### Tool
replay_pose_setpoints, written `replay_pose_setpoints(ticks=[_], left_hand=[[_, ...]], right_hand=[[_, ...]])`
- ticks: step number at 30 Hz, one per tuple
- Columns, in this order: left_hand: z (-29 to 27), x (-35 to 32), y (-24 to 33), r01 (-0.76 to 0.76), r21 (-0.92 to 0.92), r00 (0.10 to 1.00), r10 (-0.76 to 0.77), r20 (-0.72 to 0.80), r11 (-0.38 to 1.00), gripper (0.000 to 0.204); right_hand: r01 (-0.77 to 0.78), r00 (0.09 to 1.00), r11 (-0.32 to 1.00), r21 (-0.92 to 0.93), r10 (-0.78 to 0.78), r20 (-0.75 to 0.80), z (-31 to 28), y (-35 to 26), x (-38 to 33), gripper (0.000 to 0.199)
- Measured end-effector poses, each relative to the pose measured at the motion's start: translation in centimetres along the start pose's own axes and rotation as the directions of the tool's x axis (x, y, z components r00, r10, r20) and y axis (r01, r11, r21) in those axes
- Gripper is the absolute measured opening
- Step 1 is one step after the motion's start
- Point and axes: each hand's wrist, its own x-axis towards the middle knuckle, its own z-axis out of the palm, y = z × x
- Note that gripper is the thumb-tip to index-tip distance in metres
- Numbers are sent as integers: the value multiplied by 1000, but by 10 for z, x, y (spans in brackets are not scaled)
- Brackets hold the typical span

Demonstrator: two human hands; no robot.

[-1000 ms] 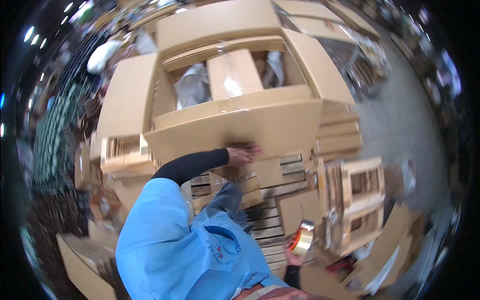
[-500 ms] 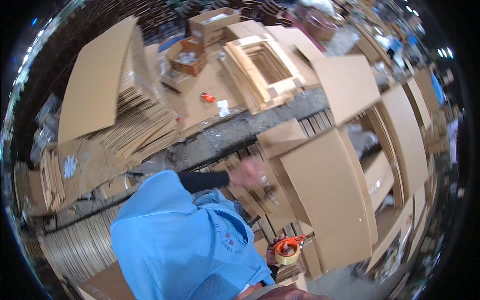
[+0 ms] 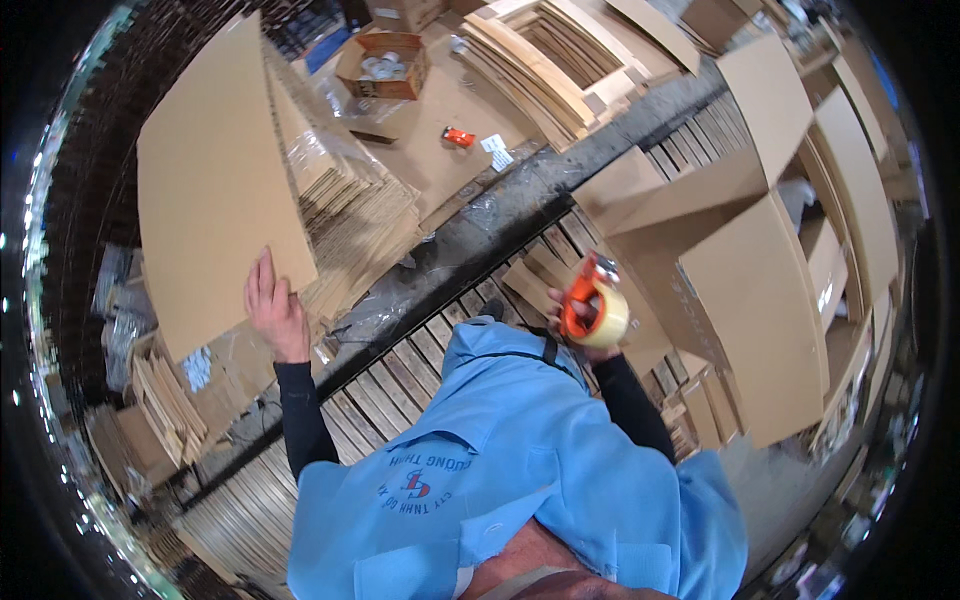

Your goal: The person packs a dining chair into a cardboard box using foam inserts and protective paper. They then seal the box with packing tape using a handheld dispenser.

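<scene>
My left hand (image 3: 278, 315) is at the lower edge of a large flat cardboard sheet (image 3: 210, 190), its fingers lying over the near face and the thumb mostly hidden; it appears to grip that edge. The sheet leans on top of a stack of folded cardboard (image 3: 350, 210). In my right hand (image 3: 562, 325) is an orange tape dispenser (image 3: 582, 300) with a pale yellow tape roll, held up in front of me. Right of it stands an open cardboard box (image 3: 690, 215), its flaps spread outward.
On the far cardboard-covered surface lie a second orange tape dispenser (image 3: 458, 137), white labels (image 3: 496, 152), a small open box (image 3: 382, 68) and stacked wooden frames (image 3: 560, 70). A slatted conveyor (image 3: 400, 355) runs below. More cardboard boxes (image 3: 860, 190) stand at right.
My left hand has gone from beside the box on the right to the cardboard sheet on the left. The right hand has lifted the tape dispenser, and the view has turned.
</scene>
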Motion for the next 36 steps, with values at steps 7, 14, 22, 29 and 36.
replay_pose_setpoints(ticks=[7,14,22,29,36], left_hand=[[-54,41,-41,-160,-134,984,168,53,978,15],[-73,19,-72,-109,-274,994,97,-58,955,17],[-174,91,-49,-42,-336,999,29,-45,941,40],[-92,88,-99,-236,-2,961,234,146,972,42],[-165,133,-59,-311,144,909,338,-242,940,34]], right_hand=[[21,970,965,-260,43,238,70,-30,57,44],[32,989,982,-188,-4,147,68,-16,26,51],[172,983,984,-55,-174,-49,19,12,-39,52],[312,949,948,62,-309,-58,-16,14,-67,50],[351,933,931,100,-339,-120,-46,10,-107,42]])
